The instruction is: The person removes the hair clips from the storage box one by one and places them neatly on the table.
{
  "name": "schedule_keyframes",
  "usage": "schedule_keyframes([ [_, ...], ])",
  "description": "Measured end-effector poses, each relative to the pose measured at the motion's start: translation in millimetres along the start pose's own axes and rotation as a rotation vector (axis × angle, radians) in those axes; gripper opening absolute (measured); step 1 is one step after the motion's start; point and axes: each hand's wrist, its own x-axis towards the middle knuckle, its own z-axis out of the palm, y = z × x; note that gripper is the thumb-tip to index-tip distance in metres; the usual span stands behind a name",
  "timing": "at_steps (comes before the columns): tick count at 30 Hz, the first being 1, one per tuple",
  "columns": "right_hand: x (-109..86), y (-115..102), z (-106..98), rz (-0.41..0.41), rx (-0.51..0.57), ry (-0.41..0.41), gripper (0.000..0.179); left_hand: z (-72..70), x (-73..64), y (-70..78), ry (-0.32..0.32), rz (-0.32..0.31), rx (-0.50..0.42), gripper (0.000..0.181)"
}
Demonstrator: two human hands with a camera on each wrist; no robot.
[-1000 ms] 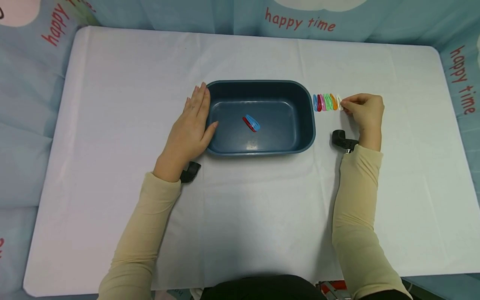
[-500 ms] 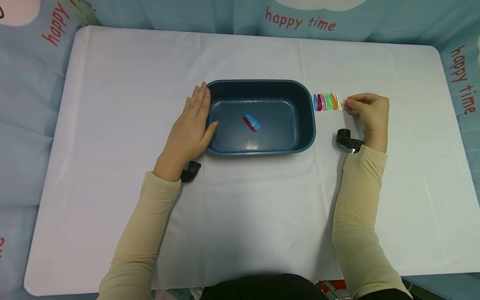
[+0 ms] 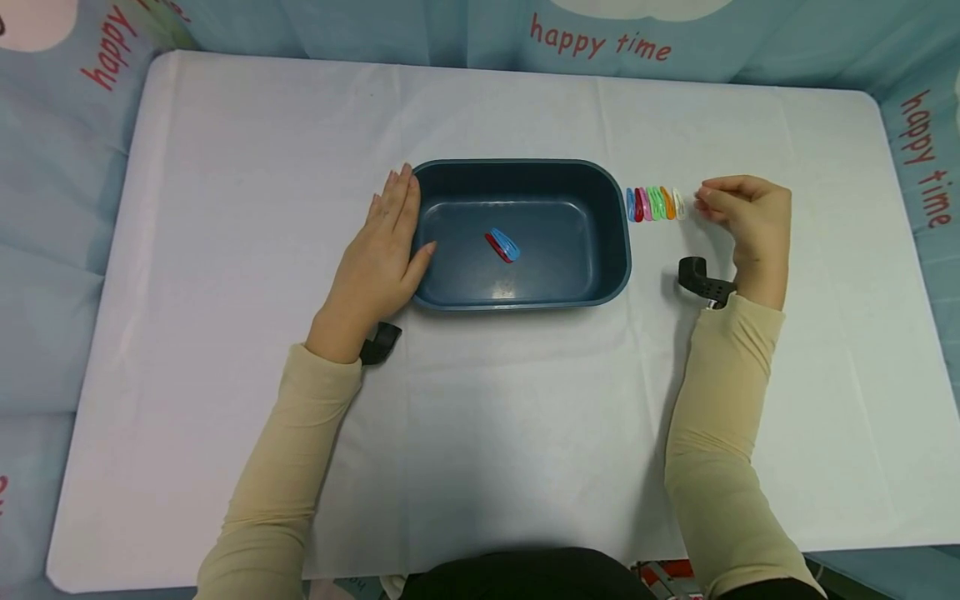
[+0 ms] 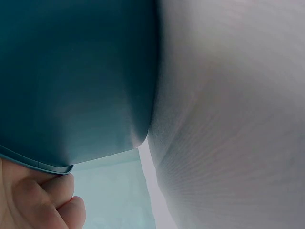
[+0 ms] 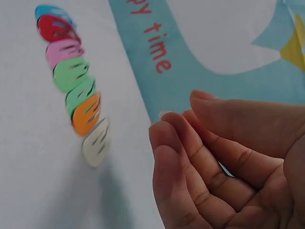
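In the head view my left hand (image 3: 378, 254) lies along the left rim of a dark blue rectangular tub (image 3: 558, 258), its fingers straight and the thumb over the edge. Inside the tub a blue snap hair clip (image 3: 507, 242) lies against a red hair clip (image 3: 495, 247). Right of the tub, several hair clips stand in a close row: blue, red, pink, green, orange and, at the near-hand end, a white hair clip (image 5: 96, 143). My right hand (image 3: 753, 221) hovers just right of the white clip. Its fingers are loosely bent, with the thumb apart and nothing between them (image 5: 214, 157).
A white cloth covers the table (image 3: 525, 433), and a light blue curtain (image 3: 420, 33) with red lettering surrounds its far side and ends. Black wrist cameras sit on both wrists, the right wrist camera (image 3: 701, 279) close above the cloth.
My right hand has let go of the white hair clip at the row's end and drawn away to the right. The left hand and the tub have stayed in place.
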Motion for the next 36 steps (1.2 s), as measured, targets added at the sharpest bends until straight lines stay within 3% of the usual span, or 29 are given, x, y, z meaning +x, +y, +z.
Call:
schedule_keyframes([
  [8, -10.4, -12.7, 7.3, -0.084, 0.088, -0.071, 0.006, -0.4, -0.1, 0.3, -0.007, 0.000, 0.000, 0.066],
  [21, -29.1, -27.6, 32.3, -0.158, -0.012, -0.143, 0.009, -0.4, -0.3, 0.1, -0.002, 0.001, 0.000, 0.067],
  [28, -33.6, -26.1, 41.4, -0.177, -0.021, -0.236, 0.015, -0.1, -0.2, -0.3, -0.008, -0.001, -0.003, 0.067],
  [36, -39.3, -26.2, 53.5, -0.201, -0.027, -0.326, 0.011, -0.1, -0.5, -0.2, 0.003, 0.004, -0.004, 0.067],
])
